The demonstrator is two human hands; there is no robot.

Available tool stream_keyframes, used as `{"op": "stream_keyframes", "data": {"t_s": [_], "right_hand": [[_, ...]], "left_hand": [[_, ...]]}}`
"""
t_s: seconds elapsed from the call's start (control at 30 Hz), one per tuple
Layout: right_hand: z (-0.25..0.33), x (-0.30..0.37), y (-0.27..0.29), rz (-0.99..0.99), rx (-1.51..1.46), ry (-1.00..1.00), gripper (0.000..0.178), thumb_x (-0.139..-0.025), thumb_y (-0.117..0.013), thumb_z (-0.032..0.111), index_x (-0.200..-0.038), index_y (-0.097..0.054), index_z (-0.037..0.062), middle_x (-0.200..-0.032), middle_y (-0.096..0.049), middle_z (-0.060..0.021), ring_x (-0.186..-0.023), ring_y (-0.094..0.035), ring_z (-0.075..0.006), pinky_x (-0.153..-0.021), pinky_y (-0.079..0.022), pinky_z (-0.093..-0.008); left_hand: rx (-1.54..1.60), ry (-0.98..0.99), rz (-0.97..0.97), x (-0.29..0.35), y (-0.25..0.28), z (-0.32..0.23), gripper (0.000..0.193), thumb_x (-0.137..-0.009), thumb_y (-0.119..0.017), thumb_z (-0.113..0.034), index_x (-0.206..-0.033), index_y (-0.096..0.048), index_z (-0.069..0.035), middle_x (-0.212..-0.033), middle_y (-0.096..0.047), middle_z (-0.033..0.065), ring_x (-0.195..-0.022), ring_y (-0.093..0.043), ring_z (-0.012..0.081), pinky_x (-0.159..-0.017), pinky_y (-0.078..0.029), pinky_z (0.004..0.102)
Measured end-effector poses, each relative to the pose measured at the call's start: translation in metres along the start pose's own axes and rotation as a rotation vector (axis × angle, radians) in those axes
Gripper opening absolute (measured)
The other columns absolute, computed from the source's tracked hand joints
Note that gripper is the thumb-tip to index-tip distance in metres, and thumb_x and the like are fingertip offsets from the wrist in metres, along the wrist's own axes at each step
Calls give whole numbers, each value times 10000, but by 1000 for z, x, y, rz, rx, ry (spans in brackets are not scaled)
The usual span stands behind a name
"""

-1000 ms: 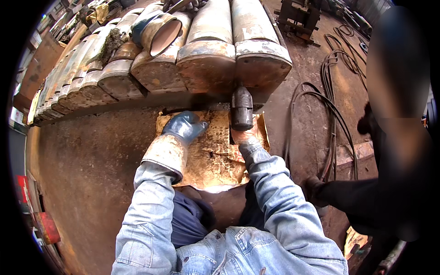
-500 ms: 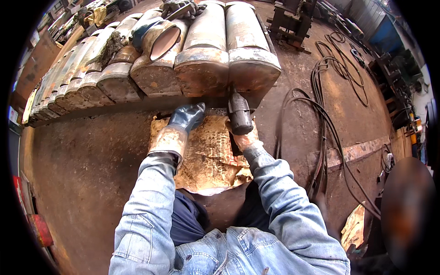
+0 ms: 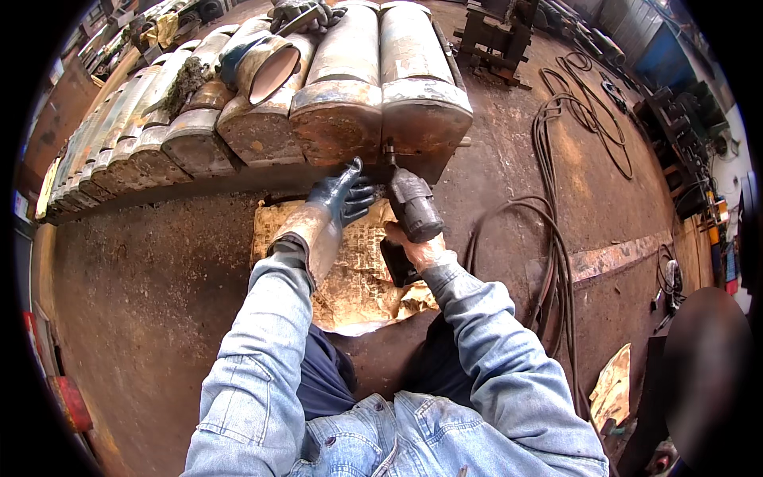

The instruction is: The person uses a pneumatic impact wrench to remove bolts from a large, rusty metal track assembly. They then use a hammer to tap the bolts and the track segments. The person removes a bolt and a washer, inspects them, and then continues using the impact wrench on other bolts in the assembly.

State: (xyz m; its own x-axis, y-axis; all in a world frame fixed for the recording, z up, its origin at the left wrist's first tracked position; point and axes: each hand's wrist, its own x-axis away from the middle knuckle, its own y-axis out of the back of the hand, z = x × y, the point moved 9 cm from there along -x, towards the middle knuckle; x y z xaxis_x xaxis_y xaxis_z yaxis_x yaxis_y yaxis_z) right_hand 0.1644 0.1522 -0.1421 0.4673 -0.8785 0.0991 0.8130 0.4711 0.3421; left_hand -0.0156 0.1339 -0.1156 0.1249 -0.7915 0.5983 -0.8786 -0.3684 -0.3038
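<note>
My right hand (image 3: pixel 427 250), bare, grips a black cordless impact wrench (image 3: pixel 415 208) by its handle. The wrench tilts upward, its narrow nose against or close to the lower end face of a rusty metal block (image 3: pixel 421 127). Whether the nose sits on a fastener is too small to tell. My left hand (image 3: pixel 338 195) wears a dark blue rubber glove with a stained pale cuff. Its fingers are spread, one pointing up toward the rusty block (image 3: pixel 338 127) beside the first. Below both hands lies a creased, stained brown paper sack (image 3: pixel 362 274) on the floor.
A row of similar cylinder-topped metal blocks (image 3: pixel 191 143) runs off to the left. On top rest a short open pipe piece (image 3: pixel 273 71) and dark gloves (image 3: pixel 306 16). Black cables (image 3: pixel 548 207) snake along the floor at right. Another paper scrap (image 3: pixel 612 385) lies lower right.
The wrench has tilted, and its nose has shifted left relative to my hand. My left hand has turned, its fingers now spread. The view has shifted slightly.
</note>
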Motion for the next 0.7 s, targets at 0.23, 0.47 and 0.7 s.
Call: {"op": "stream_keyframes", "data": {"t_s": [0.23, 0.47, 0.7], "right_hand": [[-3, -16, -4, -83, 234, 175, 645, -836, -753, 206, -1408, -498, 54, -1314, -601, -167, -1210, -570, -335, -1017, -455, -424], [-13, -22, -7, -170, 172, 138, 590, -859, -768, 285, -1358, -547, 60, -1259, -630, -179, -1162, -610, -343, -979, -484, -439], [-18, -31, -4, -183, -103, 144, 415, -856, -778, 345, -1119, -648, 52, -968, -695, -101, -829, -670, -231, -761, -547, -406]], "left_hand": [[42, -18, -39, -6, 5, -1, 674, -864, -752, -559, -1269, -611, -40, -1179, -697, 138, -1059, -670, 278, -918, -527, 408], [93, -69, -49, -12, -5, -3, 531, -871, -795, -445, -1239, -624, -103, -1056, -725, 62, -892, -701, 228, -770, -544, 369], [157, -115, 13, -27, -37, -13, 532, -902, -749, -442, -1241, -618, -54, -1118, -707, 114, -973, -691, 272, -837, -555, 431]]}}
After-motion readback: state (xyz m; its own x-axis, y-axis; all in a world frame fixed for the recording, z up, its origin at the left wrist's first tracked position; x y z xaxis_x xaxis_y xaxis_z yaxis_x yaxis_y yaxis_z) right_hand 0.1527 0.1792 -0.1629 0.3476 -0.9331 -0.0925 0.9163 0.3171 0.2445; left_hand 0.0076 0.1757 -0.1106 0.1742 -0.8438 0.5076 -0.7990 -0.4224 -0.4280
